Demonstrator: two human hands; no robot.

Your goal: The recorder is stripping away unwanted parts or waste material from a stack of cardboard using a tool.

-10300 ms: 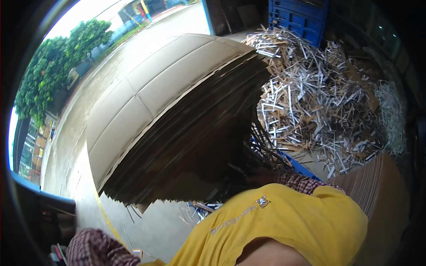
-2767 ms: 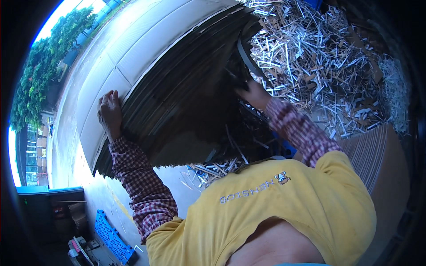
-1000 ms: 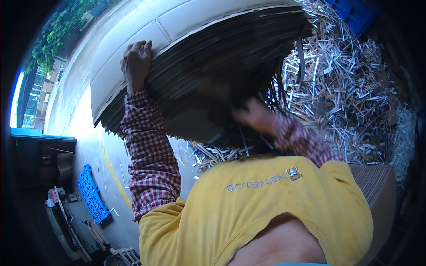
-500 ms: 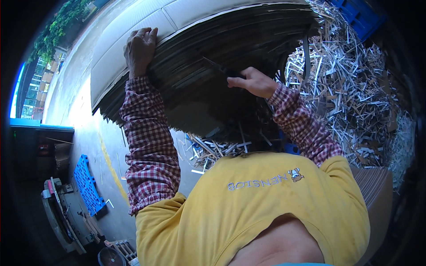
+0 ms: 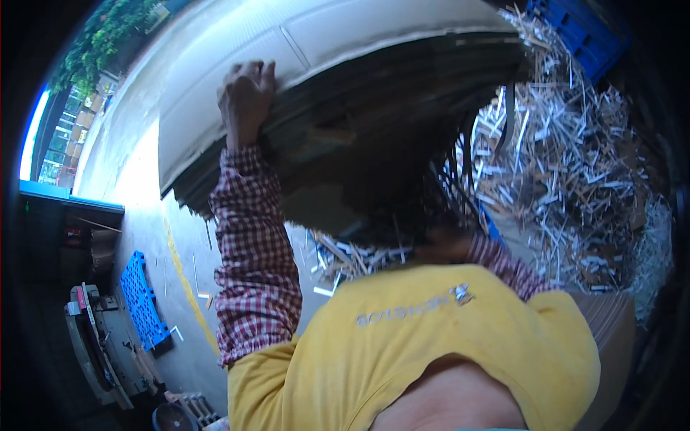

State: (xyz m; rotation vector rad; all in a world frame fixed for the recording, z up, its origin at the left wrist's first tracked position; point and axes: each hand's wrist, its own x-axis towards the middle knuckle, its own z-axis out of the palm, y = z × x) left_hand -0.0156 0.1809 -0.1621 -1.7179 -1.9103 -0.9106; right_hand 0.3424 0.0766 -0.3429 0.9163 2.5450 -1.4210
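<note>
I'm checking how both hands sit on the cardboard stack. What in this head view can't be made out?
- Right hand: in deep shadow under the cardboard stack; its grip cannot be told.
- Left hand: fingers curl over the stack's edge; fingertips hidden behind it.
- Stack's underside: too dark to tell sheets apart.
- Pile of cardboard strips: its far side is lost in the dark fisheye rim.

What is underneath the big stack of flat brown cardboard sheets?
Under the stack of flat brown cardboard sheets lie pale scattered cardboard strips on grey concrete floor. The right hand reaches into the shadow there; what it touches is hidden.
</note>
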